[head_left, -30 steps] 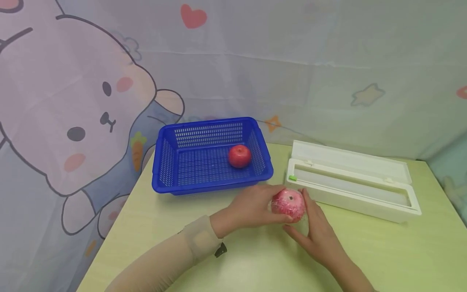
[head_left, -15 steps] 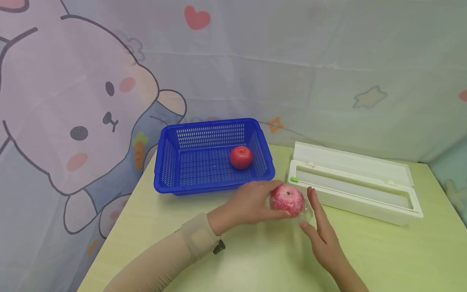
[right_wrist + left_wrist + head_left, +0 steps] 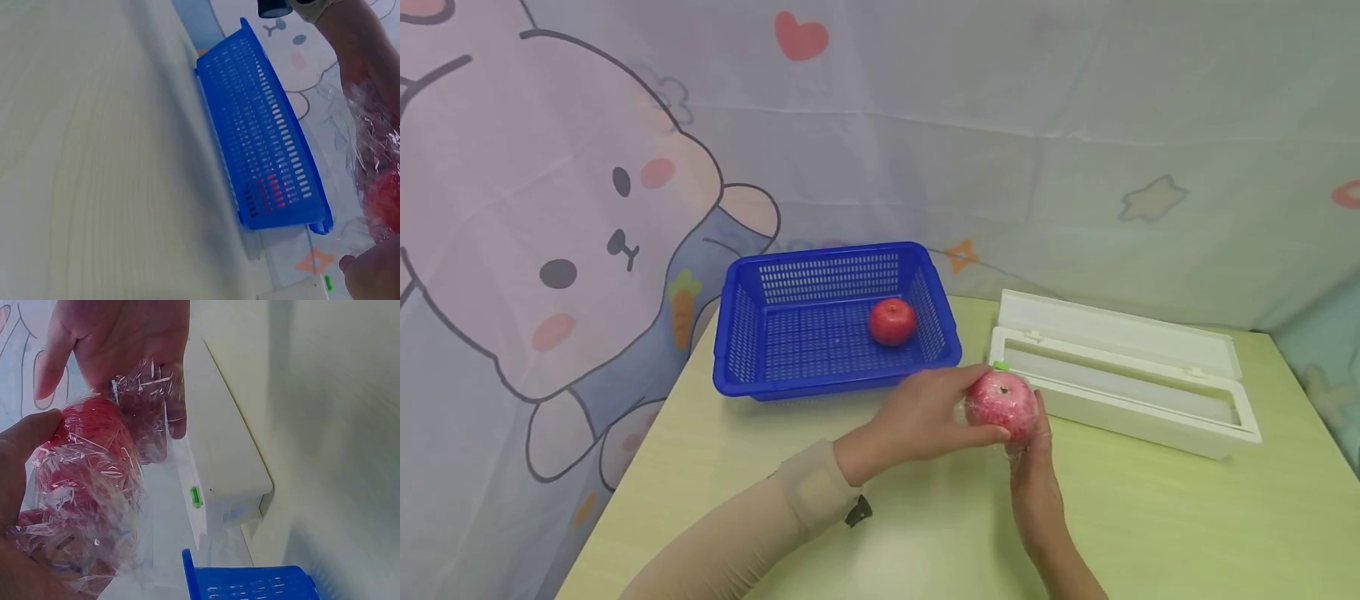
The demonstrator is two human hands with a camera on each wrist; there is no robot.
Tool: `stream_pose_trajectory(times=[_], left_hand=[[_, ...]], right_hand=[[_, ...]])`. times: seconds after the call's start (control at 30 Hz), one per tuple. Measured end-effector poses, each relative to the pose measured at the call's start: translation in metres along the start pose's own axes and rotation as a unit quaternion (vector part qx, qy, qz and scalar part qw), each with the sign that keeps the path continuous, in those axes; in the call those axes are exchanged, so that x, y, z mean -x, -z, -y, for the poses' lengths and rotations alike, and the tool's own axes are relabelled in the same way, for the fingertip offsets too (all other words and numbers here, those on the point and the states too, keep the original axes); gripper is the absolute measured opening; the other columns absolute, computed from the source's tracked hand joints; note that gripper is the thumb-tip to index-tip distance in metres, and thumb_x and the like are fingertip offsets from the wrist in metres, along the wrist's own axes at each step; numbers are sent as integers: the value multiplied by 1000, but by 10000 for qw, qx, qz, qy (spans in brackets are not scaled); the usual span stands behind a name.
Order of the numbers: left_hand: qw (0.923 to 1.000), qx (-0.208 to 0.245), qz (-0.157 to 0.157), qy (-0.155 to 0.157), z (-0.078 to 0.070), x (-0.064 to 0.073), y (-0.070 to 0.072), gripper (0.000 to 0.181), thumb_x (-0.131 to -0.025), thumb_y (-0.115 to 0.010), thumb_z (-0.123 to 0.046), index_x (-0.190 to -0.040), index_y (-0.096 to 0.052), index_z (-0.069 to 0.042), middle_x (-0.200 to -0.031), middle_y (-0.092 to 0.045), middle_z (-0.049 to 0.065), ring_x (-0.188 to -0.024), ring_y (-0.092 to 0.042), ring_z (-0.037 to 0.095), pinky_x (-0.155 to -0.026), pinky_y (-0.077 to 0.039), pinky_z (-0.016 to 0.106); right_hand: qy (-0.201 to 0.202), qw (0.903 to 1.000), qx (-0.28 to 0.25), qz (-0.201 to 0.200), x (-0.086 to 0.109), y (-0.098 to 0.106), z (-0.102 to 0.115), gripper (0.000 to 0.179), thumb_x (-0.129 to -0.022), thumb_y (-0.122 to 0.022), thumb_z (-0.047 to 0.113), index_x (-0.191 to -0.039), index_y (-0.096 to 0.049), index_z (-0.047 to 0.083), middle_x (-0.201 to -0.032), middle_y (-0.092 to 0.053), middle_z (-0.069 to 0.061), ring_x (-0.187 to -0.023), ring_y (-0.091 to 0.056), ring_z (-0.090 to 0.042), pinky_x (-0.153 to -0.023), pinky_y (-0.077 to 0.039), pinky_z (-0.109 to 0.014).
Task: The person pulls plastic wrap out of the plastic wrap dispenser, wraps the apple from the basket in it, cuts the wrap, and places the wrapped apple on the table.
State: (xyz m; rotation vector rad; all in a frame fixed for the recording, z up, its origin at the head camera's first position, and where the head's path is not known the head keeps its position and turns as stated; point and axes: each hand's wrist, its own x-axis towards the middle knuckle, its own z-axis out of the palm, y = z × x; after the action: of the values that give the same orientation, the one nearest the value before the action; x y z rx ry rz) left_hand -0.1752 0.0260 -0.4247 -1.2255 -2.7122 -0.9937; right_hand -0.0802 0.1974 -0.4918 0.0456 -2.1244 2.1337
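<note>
A pinkish-red apple (image 3: 1002, 406) is held up over the table, with crinkled clear cling film (image 3: 94, 512) around it. My left hand (image 3: 921, 417) grips it from the left, thumb at the near side and fingers round the far side. Loose film bunches under the apple in the left wrist view. My right hand (image 3: 1037, 492) is at the apple's right side, its fingers fairly straight and lying against a flap of the film. The apple's underside is hidden from the head view.
A blue plastic basket (image 3: 820, 387) stands at the back, with one red apple (image 3: 892, 322) in its right part. To the right is a long white cling film box (image 3: 1135, 417), lid raised, a green slider (image 3: 1002, 366) at its left end. A printed cloth (image 3: 925, 150) hangs behind the table.
My right hand drew away to the right of the apple, then came back in against its right side with the film. My left hand has kept its grip on the apple.
</note>
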Motion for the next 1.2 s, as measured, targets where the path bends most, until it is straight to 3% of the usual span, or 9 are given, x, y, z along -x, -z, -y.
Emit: stream_pose_trajectory(times=[0.07,0.1,0.3,0.53,0.63,0.87,0.97,1.1,1.2], left_hand=[[10000,13,19,44,-1,0,-1,59,-91,-83,-50,-140,-66,-21,-111,-74,-10,-99,-68,10,-84,-53,19],[10000,3,30,80,-2,0,-1,60,-92,-82,-51,-141,-66,-21,-111,-74,-10,-99,-68,9,-83,-53,19],[9997,-47,95,217,-3,1,0,62,-92,-82,-50,-143,-65,-20,-114,-75,-8,-100,-68,8,-84,-54,18],[9994,-87,277,213,-3,1,-2,76,-93,-80,-55,-154,-58,-15,-139,-71,-3,-124,-68,14,-102,-54,27],[9995,-125,267,133,-4,1,-5,81,-93,-79,-57,-157,-55,-13,-143,-69,0,-129,-66,16,-104,-53,28],[9995,-277,45,-144,-5,1,-9,74,-92,-81,-56,-150,-60,-14,-131,-74,-2,-114,-70,13,-93,-55,22],[9996,-225,147,-82,-4,2,-6,78,-93,-81,-55,-153,-58,-12,-137,-72,0,-122,-69,15,-100,-54,25],[9990,-311,313,23,-1,3,-1,82,-94,-80,-54,-158,-52,-11,-148,-65,3,-133,-64,17,-110,-51,29],[9979,-507,391,-1,0,2,1,84,-95,-78,-54,-160,-50,-11,-152,-63,4,-136,-62,17,-112,-49,30]], right_hand=[[5,9991,-403,-95,-1,-5,0,67,-115,-7,53,-173,8,24,-179,-3,-14,-164,-8,-29,-121,-25,-15],[25,9981,-604,-118,-2,-7,-1,68,-114,-7,54,-172,9,22,-179,-3,-14,-164,-8,-26,-121,-25,-14],[-69,9927,-1201,-99,-3,-10,-4,78,-110,-3,63,-172,7,17,-179,-4,-11,-166,-6,-21,-128,-19,-25],[-216,9861,-1643,140,-5,-8,-5,86,-108,-2,67,-172,-5,9,-170,-29,3,-154,-31,-2,-128,-23,-26],[-188,9804,-1960,92,-6,-13,-4,86,-108,-1,67,-171,-5,9,-168,-30,3,-152,-33,-2,-128,-25,-27],[-27,9646,-2633,-124,-9,-22,-5,77,-108,-3,65,-166,-17,16,-160,-40,6,-145,-42,-5,-122,-32,-25],[22,9659,-2587,110,-9,-19,-8,78,-108,-3,66,-167,-18,17,-160,-42,7,-146,-42,-5,-122,-32,-26],[-92,9719,-2259,653,-6,0,-11,83,-108,0,66,-171,-9,13,-168,-32,5,-151,-36,-5,-127,-27,-28],[-266,9674,-2323,968,-4,17,-8,84,-108,0,67,-169,-3,10,-168,-26,4,-149,-37,0,-128,-25,-28]])
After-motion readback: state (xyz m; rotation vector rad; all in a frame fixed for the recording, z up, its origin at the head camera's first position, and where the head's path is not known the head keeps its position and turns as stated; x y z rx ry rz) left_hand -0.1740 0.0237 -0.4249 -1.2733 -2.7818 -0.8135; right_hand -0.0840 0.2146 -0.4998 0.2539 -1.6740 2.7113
